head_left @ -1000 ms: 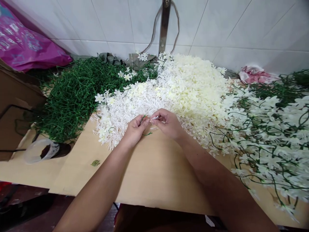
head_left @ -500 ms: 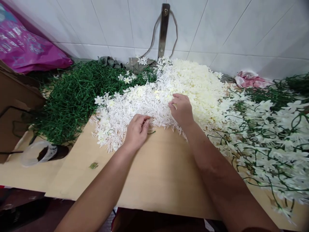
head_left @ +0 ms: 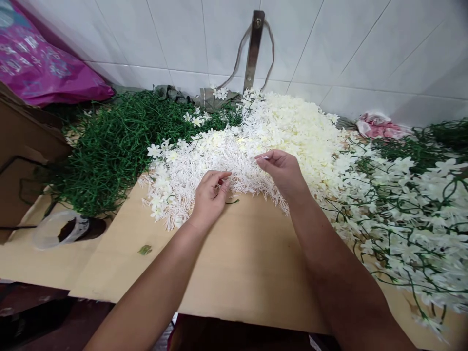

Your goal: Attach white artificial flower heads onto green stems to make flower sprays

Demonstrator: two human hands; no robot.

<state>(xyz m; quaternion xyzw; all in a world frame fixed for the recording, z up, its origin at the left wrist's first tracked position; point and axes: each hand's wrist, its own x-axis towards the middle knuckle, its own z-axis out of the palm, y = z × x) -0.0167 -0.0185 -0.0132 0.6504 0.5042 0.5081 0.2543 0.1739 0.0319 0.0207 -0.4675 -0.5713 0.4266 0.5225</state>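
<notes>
My right hand (head_left: pixel 283 171) is held over the pile of white artificial flower parts (head_left: pixel 237 165). Its thumb and forefinger pinch a small white flower piece (head_left: pixel 265 157). My left hand (head_left: pixel 212 195) is at the front edge of the same pile, fingers curled and thumb drawn toward them; what they hold, if anything, is hidden. A short green stem piece (head_left: pixel 233 202) shows just right of the left thumb; I cannot tell if it touches the hand. Cream blossoms (head_left: pixel 303 126) are heaped behind my right hand.
Green plastic stems (head_left: pixel 117 146) are piled at the left, beside a clear plastic tub (head_left: pixel 54 231) and a cardboard box (head_left: pixel 25 156). Finished flowers on green stems (head_left: pixel 409 224) spread over the right side. A green scrap (head_left: pixel 145 249) lies on the board (head_left: pixel 237 273). A tiled wall (head_left: pixel 175 39) closes the back.
My right hand has drawn back slightly from the pile and now shows a small white piece in its pinch. My left hand stays nearly in place. The view has shifted a little.
</notes>
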